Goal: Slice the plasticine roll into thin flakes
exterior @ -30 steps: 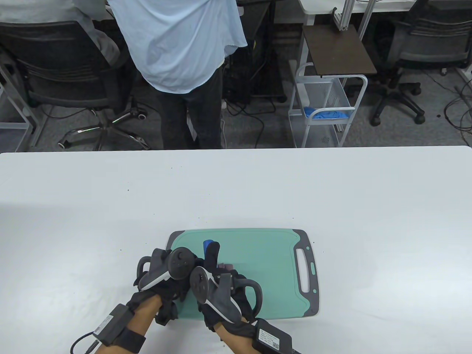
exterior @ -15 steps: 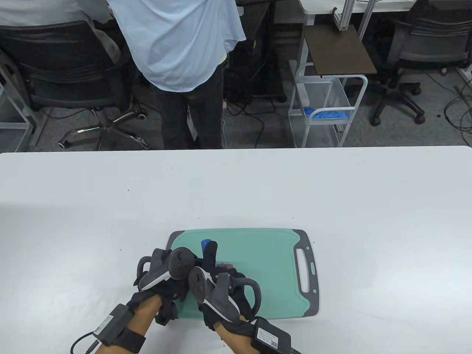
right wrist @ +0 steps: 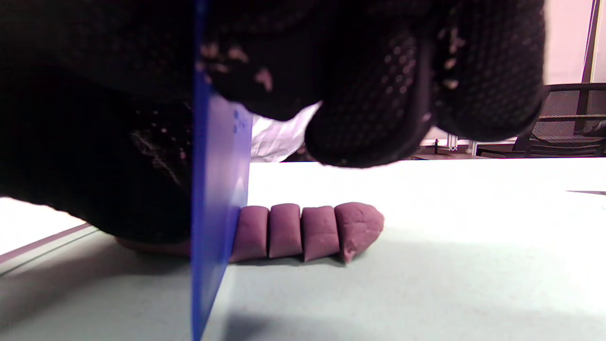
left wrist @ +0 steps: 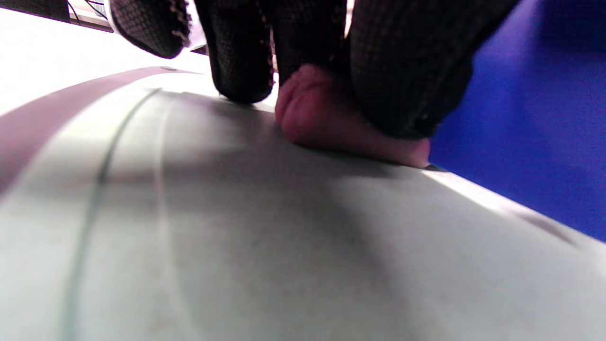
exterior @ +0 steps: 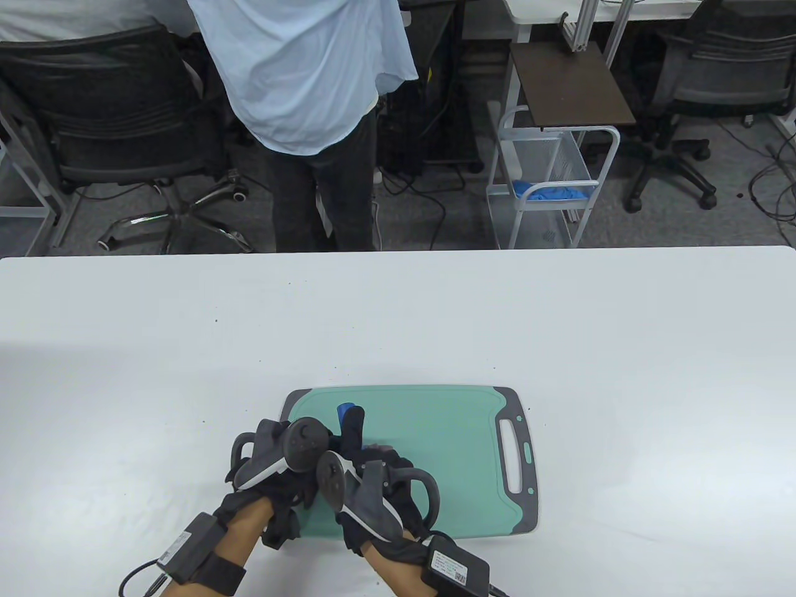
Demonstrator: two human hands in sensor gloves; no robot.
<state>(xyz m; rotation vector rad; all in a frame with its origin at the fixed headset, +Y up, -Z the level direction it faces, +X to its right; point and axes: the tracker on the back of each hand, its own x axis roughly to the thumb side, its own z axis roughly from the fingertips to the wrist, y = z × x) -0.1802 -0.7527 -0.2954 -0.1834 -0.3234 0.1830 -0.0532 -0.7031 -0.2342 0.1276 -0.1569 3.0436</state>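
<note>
A mauve plasticine roll (right wrist: 307,232) lies on the green cutting board (exterior: 448,435); its right end shows several cut slices still standing together. My right hand (exterior: 364,463) grips a thin blue cutter blade (right wrist: 215,189), which stands upright on edge, down in the roll just left of the slices. Its blue tip shows past the fingers in the table view (exterior: 343,410). My left hand (exterior: 280,463) holds the uncut part of the roll (left wrist: 331,118) down on the board with its fingertips (left wrist: 393,71), right beside the blade (left wrist: 521,142).
The board's grey handle end (exterior: 519,460) points right. White table (exterior: 559,323) lies all around. Beyond the far edge stand a person (exterior: 311,93), office chairs and a white wire cart (exterior: 547,180).
My right hand and the blade have shifted slightly left along the roll. The left hand has hardly moved.
</note>
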